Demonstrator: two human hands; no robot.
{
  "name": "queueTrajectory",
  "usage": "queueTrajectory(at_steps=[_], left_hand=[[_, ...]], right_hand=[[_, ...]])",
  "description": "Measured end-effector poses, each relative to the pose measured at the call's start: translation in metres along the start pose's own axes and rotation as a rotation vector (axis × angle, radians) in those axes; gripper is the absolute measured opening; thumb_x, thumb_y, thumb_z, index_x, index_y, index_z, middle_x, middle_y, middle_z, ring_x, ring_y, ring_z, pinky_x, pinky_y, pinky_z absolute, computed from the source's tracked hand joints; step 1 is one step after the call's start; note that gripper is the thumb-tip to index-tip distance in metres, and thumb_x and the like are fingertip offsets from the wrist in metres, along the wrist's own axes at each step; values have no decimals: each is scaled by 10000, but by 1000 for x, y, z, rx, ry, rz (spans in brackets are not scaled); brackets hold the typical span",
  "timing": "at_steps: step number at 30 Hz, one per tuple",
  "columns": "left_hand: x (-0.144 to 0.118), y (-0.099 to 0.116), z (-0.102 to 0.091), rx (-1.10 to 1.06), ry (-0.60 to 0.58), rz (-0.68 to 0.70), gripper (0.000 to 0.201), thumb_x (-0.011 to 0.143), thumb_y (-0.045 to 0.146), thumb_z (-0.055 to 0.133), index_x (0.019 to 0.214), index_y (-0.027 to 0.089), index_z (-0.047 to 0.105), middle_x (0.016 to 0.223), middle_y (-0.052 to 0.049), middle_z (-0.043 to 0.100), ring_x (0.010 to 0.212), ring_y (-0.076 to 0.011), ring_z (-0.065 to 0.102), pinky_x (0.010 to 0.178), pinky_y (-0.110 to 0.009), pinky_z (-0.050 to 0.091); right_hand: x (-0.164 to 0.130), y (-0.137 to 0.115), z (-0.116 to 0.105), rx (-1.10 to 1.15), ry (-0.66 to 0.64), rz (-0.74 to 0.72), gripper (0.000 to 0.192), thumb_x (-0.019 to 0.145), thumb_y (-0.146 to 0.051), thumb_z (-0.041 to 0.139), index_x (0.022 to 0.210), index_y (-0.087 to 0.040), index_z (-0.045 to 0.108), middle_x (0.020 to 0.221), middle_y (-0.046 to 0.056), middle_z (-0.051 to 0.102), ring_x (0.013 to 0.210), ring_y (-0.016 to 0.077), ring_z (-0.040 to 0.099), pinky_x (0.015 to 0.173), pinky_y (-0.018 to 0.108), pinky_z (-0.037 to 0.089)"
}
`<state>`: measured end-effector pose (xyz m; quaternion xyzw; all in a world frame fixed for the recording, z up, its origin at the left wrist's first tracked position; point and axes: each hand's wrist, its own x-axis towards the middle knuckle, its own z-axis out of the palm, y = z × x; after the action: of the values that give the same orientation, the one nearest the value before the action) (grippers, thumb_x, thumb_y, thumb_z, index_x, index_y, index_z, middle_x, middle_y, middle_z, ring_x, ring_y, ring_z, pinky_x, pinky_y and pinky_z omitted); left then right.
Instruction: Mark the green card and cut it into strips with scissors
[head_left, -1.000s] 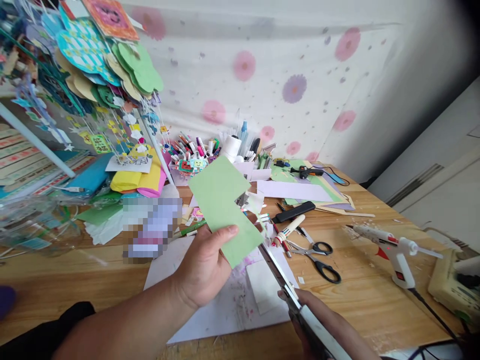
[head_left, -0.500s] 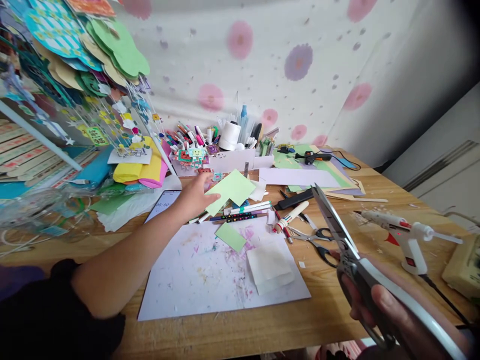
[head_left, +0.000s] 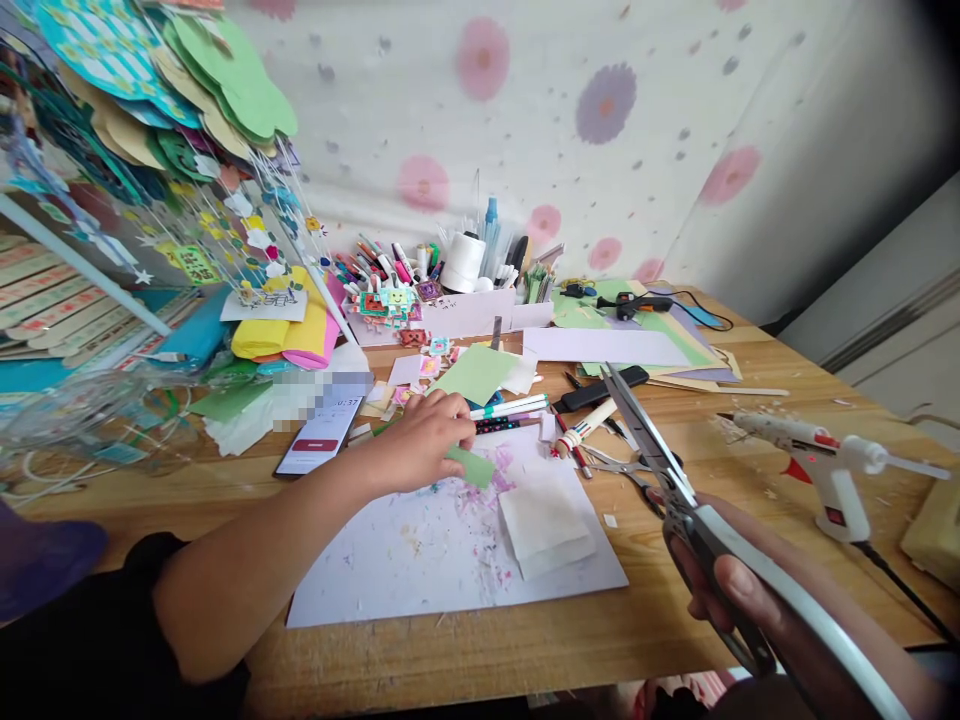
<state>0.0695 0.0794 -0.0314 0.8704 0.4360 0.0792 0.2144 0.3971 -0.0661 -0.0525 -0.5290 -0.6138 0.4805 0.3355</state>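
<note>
My right hand [head_left: 739, 590] is wrapped round the handles of large scissors [head_left: 649, 430], whose long blades point up and away over the desk with a narrow gap between them. My left hand [head_left: 424, 440] reaches over the white sheet [head_left: 360, 580], palm down, fingers bent, thumb and forefinger apart. Its thumb lies at a small green paper rectangle [head_left: 476, 468], partly covering it; no grip on the paper shows. Just beyond the fingers lies a larger green paper piece [head_left: 474, 374], beside markers [head_left: 514, 406]. A folded whitish paper [head_left: 544, 530] rests on the sheet's right part.
A glue gun [head_left: 832, 470] with a cord stands at the right. Smaller scissors [head_left: 626, 465] and a wooden-looking stick pen [head_left: 586, 428] lie mid-desk. Pens and a white thread spool [head_left: 463, 262] stand at the back. A phone [head_left: 326, 425] and hanging paper decorations [head_left: 232, 70] are at left.
My left hand has come back from the larger green paper, which now lies on the clutter, and down to the small green rectangle. The right hand still holds the scissors.
</note>
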Motion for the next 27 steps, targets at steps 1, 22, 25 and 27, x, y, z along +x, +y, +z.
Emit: queueTrajectory(at_steps=[1,22,25,27], left_hand=[[0,2,-1,-33,5,-15,82,706,220,666,708,198,587,875,-8,565,915,-219,479,826,-362,356],[18,87,11,-1394,-193,-198,263,771,394,661,682,148,634,610,-8,589,533,-96,520,500,-202,383],[24,86,16,-1490,-193,-222,226,784,394,661,763,169,642,652,-11,620,552,-103,556,514,-203,419],[25,85,19,-1564,-230,-184,276,803,438,631,753,167,637,674,-28,632,584,-121,581,537,-220,453]], right_hand=[[2,-7,3,14,28,17,410,863,-547,481,1149,-252,478,800,24,576,594,154,555,527,267,518],[72,-80,31,385,38,-78,311,676,-153,620,969,-175,518,708,-40,555,560,91,461,493,223,363],[74,-79,32,417,14,-128,298,685,-140,618,964,-175,517,700,-46,554,554,83,464,482,212,372],[76,-77,33,436,35,-156,302,694,-137,628,976,-180,526,699,-48,557,541,78,467,470,207,378]])
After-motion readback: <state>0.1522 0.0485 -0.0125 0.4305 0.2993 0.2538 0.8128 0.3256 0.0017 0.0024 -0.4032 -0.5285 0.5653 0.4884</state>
